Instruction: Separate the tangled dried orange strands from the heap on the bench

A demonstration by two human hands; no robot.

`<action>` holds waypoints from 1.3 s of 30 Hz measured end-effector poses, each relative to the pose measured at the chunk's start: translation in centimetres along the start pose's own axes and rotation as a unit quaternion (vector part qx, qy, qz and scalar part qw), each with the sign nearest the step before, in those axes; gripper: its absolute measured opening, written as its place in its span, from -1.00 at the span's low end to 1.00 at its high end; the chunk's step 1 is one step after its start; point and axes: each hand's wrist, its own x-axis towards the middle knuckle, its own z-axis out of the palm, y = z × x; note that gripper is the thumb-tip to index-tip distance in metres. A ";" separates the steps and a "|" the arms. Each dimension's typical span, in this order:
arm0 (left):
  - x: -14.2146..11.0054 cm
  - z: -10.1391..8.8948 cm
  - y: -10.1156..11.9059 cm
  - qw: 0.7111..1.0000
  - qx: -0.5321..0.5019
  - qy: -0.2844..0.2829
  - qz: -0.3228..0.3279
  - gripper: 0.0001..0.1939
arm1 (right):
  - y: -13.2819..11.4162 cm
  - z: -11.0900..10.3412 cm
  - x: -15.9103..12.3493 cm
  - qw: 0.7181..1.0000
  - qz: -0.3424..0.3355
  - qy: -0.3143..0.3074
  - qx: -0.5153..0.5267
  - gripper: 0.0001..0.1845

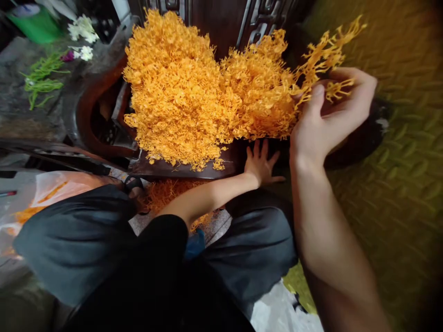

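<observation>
Nearest the lens, dark trousered knees [79, 235] are filling the lower frame, a black sleeve running between them. Right forearm is rising along the right side to the right hand [328, 115], whose thumb and fingers are pinching closed on an orange sprig [328, 50] at the right edge of the orange foliage heap [194, 92]. Sprig's branching tips are fanning out above the knuckles; its base appears tangled with the heap.

Left hand [261, 163] is lying flat, fingers spread, holding nothing, pressing on the dark surface just below the heap's lower edge.

Heap is resting on a dark carved wooden seat [104, 124], spilling over its front rim. More orange strands [166, 193] are lying on the floor below the seat. Clear plastic bag [44, 189] with orange scraps is sitting at left; white flowers [81, 32] and green stems [41, 80] are lying far left, well apart from the hands.

Judgement: step in hand looks like separating one sprig from the mass. Next move is likely calling for a steady outward pull while the left hand braces, since interlocked branches could drag neighbours along or snap.
</observation>
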 end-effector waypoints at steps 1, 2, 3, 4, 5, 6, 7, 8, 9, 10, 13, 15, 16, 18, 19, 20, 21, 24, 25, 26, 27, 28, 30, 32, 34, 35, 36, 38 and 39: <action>1.2 1.3 0.6 1.000 -0.002 0.005 -0.019 -0.08 | 0.0 0.0 0.0 1.000 -0.011 0.019 0.007 -0.70; 2.0 2.3 0.9 0.999 -0.001 0.011 -0.032 -0.11 | 0.1 -0.1 0.0 0.998 -0.026 0.045 0.019 -0.71; 2.5 3.2 1.0 0.999 0.000 0.020 -0.036 -0.16 | 0.1 -0.1 0.0 0.996 -0.039 0.070 0.032 -0.72; 2.8 3.8 1.0 0.999 0.002 0.029 -0.031 -0.22 | 0.2 -0.1 0.0 0.995 -0.048 0.072 0.043 -0.73; 2.9 4.2 0.8 0.999 0.004 0.036 -0.019 -0.28 | 0.2 -0.2 0.1 0.995 -0.051 0.073 0.047 -0.74; 2.9 4.5 0.6 0.999 0.006 0.042 -0.004 -0.34 | 0.3 -0.3 0.2 0.995 -0.048 0.072 0.042 -0.75; 2.8 4.6 0.3 0.999 0.009 0.046 0.012 -0.39 | 0.4 -0.3 0.2 0.996 -0.042 0.072 0.031 -0.75; 2.7 4.6 0.0 0.998 0.012 0.049 0.026 -0.43 | 0.5 -0.4 0.3 0.997 -0.036 0.070 0.020 -0.75; 2.7 4.5 -0.3 0.998 0.014 0.050 0.037 -0.45 | 0.5 -0.5 0.3 0.997 -0.033 0.068 0.010 -0.73; 2.8 4.4 -0.7 0.998 0.017 0.048 0.048 -0.47 | 0.6 -0.6 0.3 0.997 -0.031 0.070 0.006 -0.70; 3.2 4.1 -1.8 0.995 0.025 0.028 0.090 -0.56 | 0.4 -0.8 0.2 0.997 -0.028 0.077 -0.002 -0.65; 3.5 3.8 -2.7 0.993 0.036 0.011 0.109 -0.60 | 0.1 -0.8 0.2 0.997 -0.012 0.076 -0.018 -0.66; 3.5 3.6 -3.2 0.993 0.041 0.003 0.114 -0.61 | -0.1 -0.9 0.2 0.997 -0.001 0.072 -0.021 -0.68; 3.1 3.1 -4.6 0.991 0.053 -0.008 0.122 -0.61 | -0.5 -0.9 0.2 0.997 0.017 0.069 -0.008 -0.73; 2.8 2.8 -5.4 0.990 0.061 -0.009 0.130 -0.61 | -0.7 -0.9 0.2 0.997 0.024 0.069 0.004 -0.74; 2.3 2.4 -6.2 0.988 0.070 -0.007 0.139 -0.61 | -0.9 -0.9 0.2 0.997 0.032 0.069 0.016 -0.75; 1.8 2.0 -7.2 0.986 0.081 -0.003 0.148 -0.60 | -1.1 -0.9 0.1 0.996 0.038 0.070 0.026 -0.74; 0.2 0.4 -10.6 0.976 0.116 0.006 0.184 -0.59 | -1.3 -0.9 0.1 0.995 0.048 0.076 0.036 -0.71; -0.2 -0.1 -11.8 0.973 0.126 0.005 0.193 -0.60 | -1.3 -0.8 0.1 0.995 0.046 0.080 0.036 -0.71; -0.5 -0.7 -12.9 0.971 0.132 0.002 0.199 -0.61 | -1.3 -0.8 0.2 0.995 0.042 0.084 0.038 -0.71; -0.8 -1.3 -14.0 0.969 0.136 -0.002 0.204 -0.62 | -1.2 -0.8 0.2 0.995 0.037 0.088 0.041 -0.71; -1.0 -1.8 -14.9 0.968 0.139 -0.005 0.207 -0.62 | -1.1 -0.7 0.3 0.994 0.030 0.093 0.044 -0.71; -1.4 -2.9 -16.4 0.967 0.142 -0.010 0.211 -0.63 | -0.9 -0.5 0.4 0.993 0.022 0.105 0.046 -0.71; -1.9 -4.0 -17.0 0.966 0.130 -0.005 0.223 -0.63 | -0.7 -0.1 0.7 0.992 0.026 0.117 0.039 -0.71; -2.4 -5.3 -16.6 0.970 0.080 0.027 0.229 -0.59 | -0.4 0.3 0.8 0.992 0.044 0.115 0.031 -0.71; -2.6 -6.0 -16.1 0.974 0.039 0.061 0.216 -0.57 | -0.3 0.5 0.9 0.992 0.057 0.108 0.029 -0.71; -2.6 -6.8 -15.5 0.976 -0.010 0.109 0.187 -0.56 | -0.1 0.8 0.9 0.992 0.070 0.098 0.028 -0.72; -2.0 -8.6 -13.9 0.965 -0.108 0.220 0.097 -0.59 | 0.1 1.2 0.7 0.993 0.095 0.071 0.023 -0.73; -1.4 -9.5 -13.1 0.952 -0.149 0.262 0.055 -0.60 | 0.2 1.4 0.6 0.993 0.102 0.056 0.018 -0.73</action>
